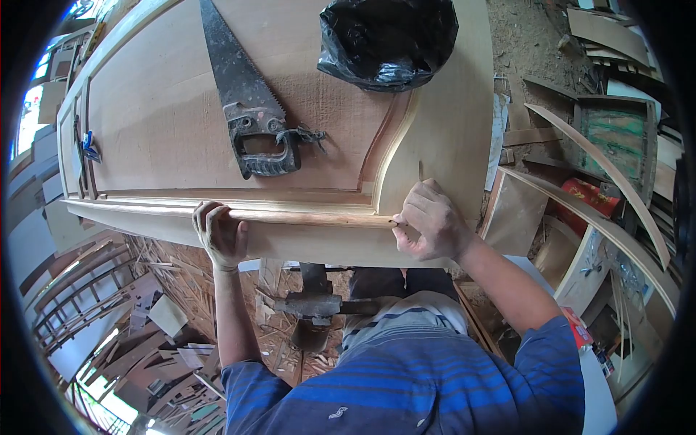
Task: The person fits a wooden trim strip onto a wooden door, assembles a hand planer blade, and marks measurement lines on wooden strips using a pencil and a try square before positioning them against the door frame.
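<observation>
A wooden door panel (290,138) lies flat in front of me, with a long, narrow wooden strip (312,217) along its near edge. My left hand (221,233) is closed around this strip, fingers over the top and thumb at the near side. At the strip's right end, my right hand (433,220) is closed in a pinch against the pale wood. A small dark tip shows by its fingertips, and a thin line stands out above its knuckles; what it holds is mostly hidden. A handsaw (250,94) rests on the panel beyond my hands.
An open black plastic bag (388,47) sits on the panel's far right. Below the near edge is a bench vise-like metal piece (313,308). Curved wood offcuts (591,145) and a red container (589,199) crowd the right side. Wood shavings (188,279) cover the floor.
</observation>
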A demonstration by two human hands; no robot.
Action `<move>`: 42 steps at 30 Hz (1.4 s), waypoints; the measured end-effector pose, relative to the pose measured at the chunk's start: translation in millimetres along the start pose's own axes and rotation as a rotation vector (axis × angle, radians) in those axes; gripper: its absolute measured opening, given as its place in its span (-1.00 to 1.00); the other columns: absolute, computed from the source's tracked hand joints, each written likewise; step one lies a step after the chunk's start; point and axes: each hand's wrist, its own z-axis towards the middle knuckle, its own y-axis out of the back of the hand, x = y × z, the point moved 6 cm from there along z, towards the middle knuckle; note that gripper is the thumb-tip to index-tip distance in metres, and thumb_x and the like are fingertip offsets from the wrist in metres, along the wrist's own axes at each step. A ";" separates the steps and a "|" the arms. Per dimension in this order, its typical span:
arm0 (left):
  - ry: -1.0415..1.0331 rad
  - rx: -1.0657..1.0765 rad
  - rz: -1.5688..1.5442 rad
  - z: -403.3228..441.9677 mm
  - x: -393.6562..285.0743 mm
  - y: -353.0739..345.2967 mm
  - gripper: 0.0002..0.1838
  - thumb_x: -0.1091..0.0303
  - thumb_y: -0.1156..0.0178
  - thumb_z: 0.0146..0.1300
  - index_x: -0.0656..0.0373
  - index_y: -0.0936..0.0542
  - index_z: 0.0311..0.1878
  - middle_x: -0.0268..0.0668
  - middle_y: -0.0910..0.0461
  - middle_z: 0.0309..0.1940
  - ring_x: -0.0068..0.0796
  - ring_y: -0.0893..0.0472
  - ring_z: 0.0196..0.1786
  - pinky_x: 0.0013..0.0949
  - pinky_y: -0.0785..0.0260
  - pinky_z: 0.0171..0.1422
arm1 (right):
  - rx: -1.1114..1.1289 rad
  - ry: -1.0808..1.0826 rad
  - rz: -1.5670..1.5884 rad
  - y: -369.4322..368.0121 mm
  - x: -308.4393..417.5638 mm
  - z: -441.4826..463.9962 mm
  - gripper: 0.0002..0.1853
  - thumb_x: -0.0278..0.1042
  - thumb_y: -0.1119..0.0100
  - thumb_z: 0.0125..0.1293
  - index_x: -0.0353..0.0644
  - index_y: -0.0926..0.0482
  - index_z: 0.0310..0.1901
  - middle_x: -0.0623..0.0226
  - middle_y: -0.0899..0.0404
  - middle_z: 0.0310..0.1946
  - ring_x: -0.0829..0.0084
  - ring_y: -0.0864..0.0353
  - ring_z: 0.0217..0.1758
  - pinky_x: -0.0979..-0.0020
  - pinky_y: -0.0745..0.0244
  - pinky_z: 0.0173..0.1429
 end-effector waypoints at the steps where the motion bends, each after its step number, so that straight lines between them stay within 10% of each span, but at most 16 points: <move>1: 0.000 0.000 0.004 -0.1 0.3 -0.3 -0.49 -0.03 -0.48 0.32 0.20 -0.63 0.07 -0.03 -0.60 0.07 0.06 -0.52 0.23 0.09 -0.33 0.44 | 0.002 0.001 -0.001 -0.3 -0.4 -0.3 -0.74 -0.48 -0.50 -0.11 -0.14 -0.60 -0.37 0.28 -0.51 -0.42 0.20 -0.54 -0.29 0.18 -0.41 -0.11; 42: -0.236 0.198 -0.126 9.6 -171.0 -79.6 -0.65 0.18 -0.53 0.25 -0.02 -0.70 0.06 -0.31 -0.67 0.02 -0.15 -0.65 0.13 0.01 -0.43 0.37 | -0.089 -0.009 -0.049 2.4 12.3 3.4 -0.79 -0.50 -0.36 -0.14 -0.14 -0.52 -0.44 0.19 -0.51 -0.44 0.06 -0.58 -0.25 0.09 -0.53 -0.01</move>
